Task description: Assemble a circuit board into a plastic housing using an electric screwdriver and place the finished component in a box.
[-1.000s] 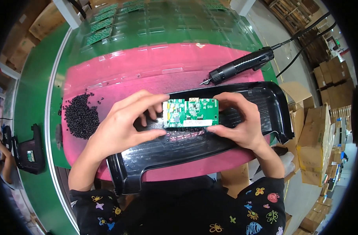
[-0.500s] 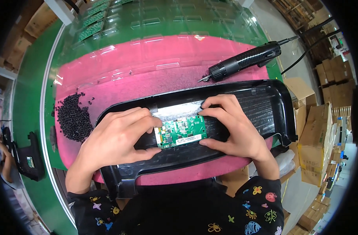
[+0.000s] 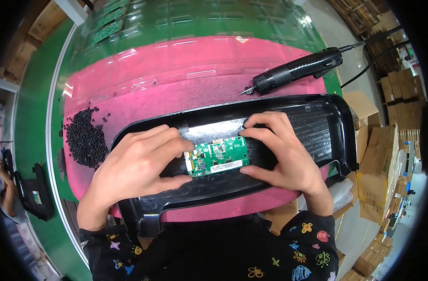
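A green circuit board (image 3: 216, 158) with a white label strip lies over the middle of a long black plastic housing (image 3: 312, 124). My left hand (image 3: 146, 159) grips the board's left end, thumb at the lower corner and fingers at the upper one. At its right end, my right hand (image 3: 279, 152) pinches the board the same way, thumb below and fingertips above. Whether the board rests fully on the housing's floor I cannot tell. The housing lies on a pink mat (image 3: 186, 61), its open side up.
A heap of small black screws (image 3: 86, 138) lies left of the housing. Behind it rests a black electric screwdriver (image 3: 296, 70) with its cord. A clear plastic tray (image 3: 214, 25) holding green boards (image 3: 108, 30) spans the far side. Cardboard boxes (image 3: 378, 173) stand at right.
Both hands hold the board in nearly the same place. The view has shifted slightly, so the screwdriver and the housing appear a little farther right.
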Tool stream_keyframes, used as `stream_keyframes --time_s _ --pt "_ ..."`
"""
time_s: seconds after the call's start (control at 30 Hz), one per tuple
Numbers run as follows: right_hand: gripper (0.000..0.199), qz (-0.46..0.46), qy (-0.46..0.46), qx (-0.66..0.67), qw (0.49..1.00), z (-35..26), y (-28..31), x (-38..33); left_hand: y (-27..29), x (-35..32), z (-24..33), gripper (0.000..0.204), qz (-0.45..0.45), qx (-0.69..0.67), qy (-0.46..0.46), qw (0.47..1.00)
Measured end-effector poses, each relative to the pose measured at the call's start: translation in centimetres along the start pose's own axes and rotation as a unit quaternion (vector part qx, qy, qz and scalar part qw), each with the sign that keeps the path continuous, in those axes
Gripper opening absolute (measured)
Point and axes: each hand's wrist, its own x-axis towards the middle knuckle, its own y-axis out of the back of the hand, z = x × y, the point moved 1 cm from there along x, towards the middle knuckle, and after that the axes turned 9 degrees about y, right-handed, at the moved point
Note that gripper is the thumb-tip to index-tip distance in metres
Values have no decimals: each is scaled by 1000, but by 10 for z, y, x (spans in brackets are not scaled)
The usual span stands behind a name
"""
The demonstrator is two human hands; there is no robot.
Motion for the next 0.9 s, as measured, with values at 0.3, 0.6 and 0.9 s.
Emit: stream_keyframes --time_s 0.3,0.6,0.9 --pt "57 -4 -18 -14 1000 -5 0 4 1 -2 -3 44 8 1 -16 1000" --pt "57 -1 -46 -19 999 -12 1 6 2 -7 -3 44 9 13 -34 999" --pt "56 175 -153 -129 964 -13 48 7 42 -16 -26 19 281 30 74 956"
